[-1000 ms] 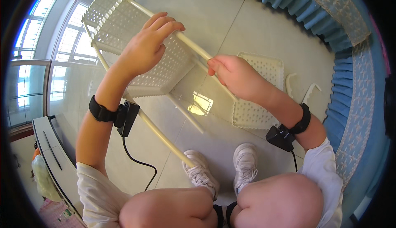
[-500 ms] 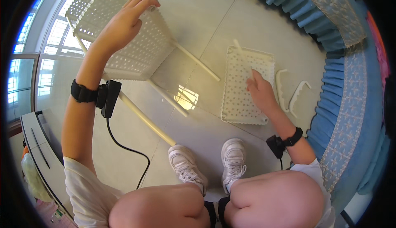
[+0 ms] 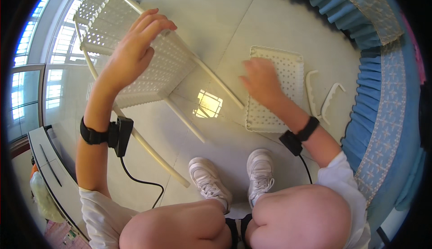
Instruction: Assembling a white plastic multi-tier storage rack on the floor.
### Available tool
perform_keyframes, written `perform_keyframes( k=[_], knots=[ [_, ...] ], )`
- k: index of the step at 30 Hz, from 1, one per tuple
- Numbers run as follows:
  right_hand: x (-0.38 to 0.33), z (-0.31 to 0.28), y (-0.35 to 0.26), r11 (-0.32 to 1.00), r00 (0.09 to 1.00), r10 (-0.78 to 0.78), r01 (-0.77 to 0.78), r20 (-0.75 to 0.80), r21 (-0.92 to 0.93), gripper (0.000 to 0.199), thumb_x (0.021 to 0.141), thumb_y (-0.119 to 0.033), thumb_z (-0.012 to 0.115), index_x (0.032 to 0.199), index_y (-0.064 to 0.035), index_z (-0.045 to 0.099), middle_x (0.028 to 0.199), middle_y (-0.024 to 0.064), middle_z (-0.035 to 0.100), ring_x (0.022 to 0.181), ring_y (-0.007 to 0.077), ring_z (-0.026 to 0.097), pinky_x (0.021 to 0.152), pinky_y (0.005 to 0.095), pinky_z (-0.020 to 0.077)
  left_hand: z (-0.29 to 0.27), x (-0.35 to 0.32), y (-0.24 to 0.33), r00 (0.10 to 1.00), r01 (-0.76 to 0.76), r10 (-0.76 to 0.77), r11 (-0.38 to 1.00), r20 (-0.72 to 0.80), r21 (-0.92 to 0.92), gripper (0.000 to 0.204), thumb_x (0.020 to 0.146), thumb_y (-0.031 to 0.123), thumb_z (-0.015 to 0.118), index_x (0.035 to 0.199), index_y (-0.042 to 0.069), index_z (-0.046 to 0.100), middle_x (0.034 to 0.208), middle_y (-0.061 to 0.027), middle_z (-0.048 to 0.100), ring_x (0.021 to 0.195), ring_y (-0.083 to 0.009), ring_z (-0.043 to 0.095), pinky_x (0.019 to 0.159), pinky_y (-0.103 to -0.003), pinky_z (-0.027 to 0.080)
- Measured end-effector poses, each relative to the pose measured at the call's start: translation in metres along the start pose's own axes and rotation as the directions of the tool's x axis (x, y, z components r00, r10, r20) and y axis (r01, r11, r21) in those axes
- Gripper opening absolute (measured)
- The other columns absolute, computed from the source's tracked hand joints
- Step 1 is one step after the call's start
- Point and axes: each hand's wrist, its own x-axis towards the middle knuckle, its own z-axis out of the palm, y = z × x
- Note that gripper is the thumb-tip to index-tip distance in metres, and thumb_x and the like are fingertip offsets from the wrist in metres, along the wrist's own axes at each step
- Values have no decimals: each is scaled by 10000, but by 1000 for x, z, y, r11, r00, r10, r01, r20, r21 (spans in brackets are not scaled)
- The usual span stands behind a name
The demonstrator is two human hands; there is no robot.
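A cream plastic shelf rack (image 3: pixel 164 71) with perforated trays and tube legs lies tipped on its side at left. My left hand (image 3: pixel 143 44) is closed over the near tray's upper corner, its fingers bent across the edge. My right hand (image 3: pixel 262 80), smeared by motion, is over the left side of a loose perforated tray (image 3: pixel 291 66) on the floor. Whether it holds anything is hidden. One rack leg (image 3: pixel 218 80) ends close to that tray's left edge.
Two curved scalloped side pieces (image 3: pixel 330 100) lie right of the loose tray. A blue bed skirt (image 3: pixel 364 100) borders the right side. A white cabinet (image 3: pixel 49 168) stands at left. My shoes (image 3: pixel 261 170) are on the tiled floor below the tray.
My right hand has moved left across the loose tray; the short cream tube seen at it earlier no longer shows. My left hand stays at the rack's corner.
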Motion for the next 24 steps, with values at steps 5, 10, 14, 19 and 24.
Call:
perform_keyframes(
  k=[5, 10, 14, 19, 24],
  knots=[
    [24, 65, -46, 916, 831, 85, -283, 550, 285, 443, 901, -385, 661, 1074, 15, 583, 868, 164, 644, 795, 328, 661, 694, 452, 534, -7, -21, 7, 998, -38, 42, 995, 47, -93, 651, 595, -173, 375, 1189, 15, 563, 1283, -152, 529, 1449, -408, 314, 1172, -454, 285],
    [16, 83, -56, -250, 454, -262, -884, 851, 395, 450, 1037, -465, 467, 1126, -32, 546, 717, 76, 615, 580, 153, 594, 472, 311, 487, -26, -62, 6, 996, 83, -85, 978, -1, -193, 617, 594, -170, 391, 1142, 13, 606, 1245, -155, 542, 1425, -451, 335, 1138, -509, 333],
    [-7, 128, -51, -201, 459, -229, -885, 859, 420, 525, 1033, -509, 454, 1124, -5, 571, 753, 119, 602, 625, 220, 615, 530, 375, 474, -16, -75, -4, 995, 26, -43, 981, -86, -193, 620, 591, -171, 382, 1138, 13, 610, 1247, -157, 544, 1424, -447, 343, 1137, -510, 338],
    [2, 106, -92, 675, 785, 353, -591, 510, 442, 466, 1038, -432, 460, 995, 15, 586, 768, 214, 656, 702, 353, 643, 633, 444, 503, -28, -66, -10, 998, -9, 4, 996, -60, -87, 624, 590, -165, 375, 1143, 4, 609, 1238, -151, 572, 1409, -438, 379, 1146, -486, 329],
    [11, 79, -92, 802, 788, 441, -560, 430, 206, 447, 1055, -435, 424, 948, -18, 545, 637, 127, 606, 515, 268, 568, 483, 398, 465, -42, -53, -17, 994, 13, -24, 996, -108, -93, 646, 588, -155, 351, 1162, -8, 610, 1238, -148, 601, 1402, -387, 420, 1151, -440, 324]
  ],
)
